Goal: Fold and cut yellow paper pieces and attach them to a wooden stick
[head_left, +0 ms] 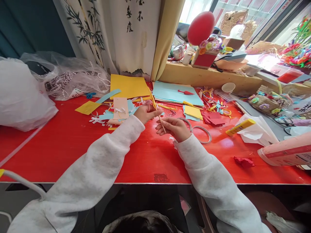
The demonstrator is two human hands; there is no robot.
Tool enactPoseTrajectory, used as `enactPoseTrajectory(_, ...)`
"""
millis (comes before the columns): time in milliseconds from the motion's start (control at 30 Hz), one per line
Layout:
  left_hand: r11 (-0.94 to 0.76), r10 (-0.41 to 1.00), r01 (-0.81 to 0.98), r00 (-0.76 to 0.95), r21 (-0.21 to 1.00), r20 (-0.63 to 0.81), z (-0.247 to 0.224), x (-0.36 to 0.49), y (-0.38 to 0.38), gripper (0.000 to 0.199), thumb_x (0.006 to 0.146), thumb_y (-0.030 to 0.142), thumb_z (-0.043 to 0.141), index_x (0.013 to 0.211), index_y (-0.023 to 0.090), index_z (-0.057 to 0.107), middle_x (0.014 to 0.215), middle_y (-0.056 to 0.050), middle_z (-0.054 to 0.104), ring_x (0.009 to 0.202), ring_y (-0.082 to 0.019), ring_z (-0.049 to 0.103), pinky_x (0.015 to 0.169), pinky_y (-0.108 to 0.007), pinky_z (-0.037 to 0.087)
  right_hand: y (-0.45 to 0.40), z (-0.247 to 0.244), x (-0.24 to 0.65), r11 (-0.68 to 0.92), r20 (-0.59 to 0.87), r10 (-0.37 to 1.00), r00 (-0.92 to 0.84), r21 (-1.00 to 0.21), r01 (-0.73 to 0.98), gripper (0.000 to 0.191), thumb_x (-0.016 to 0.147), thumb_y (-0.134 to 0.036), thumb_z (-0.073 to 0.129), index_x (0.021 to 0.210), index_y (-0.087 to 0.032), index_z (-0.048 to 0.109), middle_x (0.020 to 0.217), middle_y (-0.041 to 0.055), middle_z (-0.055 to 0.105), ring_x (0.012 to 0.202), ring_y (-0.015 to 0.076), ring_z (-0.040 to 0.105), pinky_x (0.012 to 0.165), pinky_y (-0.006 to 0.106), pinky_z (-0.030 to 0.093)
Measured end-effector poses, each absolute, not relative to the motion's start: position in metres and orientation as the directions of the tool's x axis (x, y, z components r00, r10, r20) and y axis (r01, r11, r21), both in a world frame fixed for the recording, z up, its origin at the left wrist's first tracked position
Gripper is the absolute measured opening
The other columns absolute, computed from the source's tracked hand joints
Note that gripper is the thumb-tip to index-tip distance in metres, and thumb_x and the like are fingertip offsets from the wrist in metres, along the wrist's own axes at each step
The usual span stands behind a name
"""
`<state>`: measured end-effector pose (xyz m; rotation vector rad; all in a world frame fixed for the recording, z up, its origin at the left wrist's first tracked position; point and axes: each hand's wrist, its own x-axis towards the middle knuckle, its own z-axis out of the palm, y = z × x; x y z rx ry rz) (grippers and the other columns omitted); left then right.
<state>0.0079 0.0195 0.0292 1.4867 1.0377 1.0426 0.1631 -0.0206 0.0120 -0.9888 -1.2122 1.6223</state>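
Note:
Above the red table (145,161), my left hand (147,112) is closed on a folded yellow paper strip (152,98) that points up and away. My right hand (175,127), just to the right and slightly nearer, pinches a thin pale stick (162,124) between its fingers. The stick's upper end lies close to my left fingertips; whether it touches the yellow strip cannot be made out. Beyond my hands lie a yellow sheet (130,86) and light blue sheets (172,94). A pink paper piece (120,108) rests left of my left hand.
Plastic bags (24,94) stand at the left. Rings (202,134), small yellow squares (193,112), red squares (213,118), a glue stick (240,127) and a pink bottle (288,150) lie to the right. A cluttered sill (184,73) runs behind.

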Motion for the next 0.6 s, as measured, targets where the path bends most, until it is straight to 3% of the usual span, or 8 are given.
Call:
enactPoseTrajectory(133, -0.108, 0.968, 0.096, 0.237, 0.99, 0.082, 0.0293, 0.0072, 0.0199, 0.042, 0.054, 0.054, 0.073, 0.058, 0.012, 0.066, 0.053, -0.001, 0.058, 0.057, -0.008, 0.049, 0.06, -0.021, 0.044, -0.0195, 0.0136, 0.1654, -0.192, -0.133, 0.946, -0.297, -0.965, -0.178, 0.043, 0.055, -0.049, 0.076, 0.075, -0.012, 0.065, 0.067, 0.005, 0.07, 0.058, 0.014, 0.067, 0.057, 0.025, 0.057)
enactPoseTrajectory(267, -0.071, 0.979, 0.008, 0.194, 0.997, 0.068, 0.0291, 0.0063, 0.0227, 0.044, 0.052, 0.055, 0.073, 0.064, 0.012, 0.067, 0.06, -0.003, 0.061, 0.063, -0.01, 0.052, 0.056, -0.019, 0.044, -0.0206, 0.0153, 0.1681, -0.186, -0.135, 0.942, -0.306, -0.972, -0.144, 0.042, 0.056, -0.044, 0.078, 0.08, -0.012, 0.065, 0.069, 0.0049, 0.07, 0.059, 0.0153, 0.068, 0.057, 0.025, 0.057)
enactPoseTrajectory(367, -0.086, 0.961, 0.017, 0.264, 0.996, 0.078, 0.0285, 0.0076, 0.0208, 0.044, 0.056, 0.055, 0.071, 0.066, 0.013, 0.067, 0.064, -0.003, 0.061, 0.069, -0.011, 0.054, 0.055, -0.018, 0.044, -0.0206, 0.0152, 0.1681, -0.168, -0.118, 0.947, -0.298, -0.974, -0.15, 0.04, 0.058, -0.04, 0.078, 0.082, -0.013, 0.064, 0.068, 0.0039, 0.07, 0.059, 0.0145, 0.068, 0.058, 0.024, 0.057)
enactPoseTrajectory(600, -0.146, 0.947, 0.064, 0.296, 0.987, 0.121, 0.0266, 0.0117, 0.0167, 0.038, 0.054, 0.049, 0.074, 0.055, 0.013, 0.063, 0.058, 0.0, 0.058, 0.058, -0.007, 0.048, 0.057, -0.02, 0.043, -0.0217, 0.0155, 0.1657, -0.166, -0.136, 0.954, -0.268, -0.982, -0.095, 0.043, 0.059, -0.045, 0.075, 0.085, -0.013, 0.064, 0.068, 0.004, 0.07, 0.059, 0.0149, 0.068, 0.057, 0.025, 0.057)
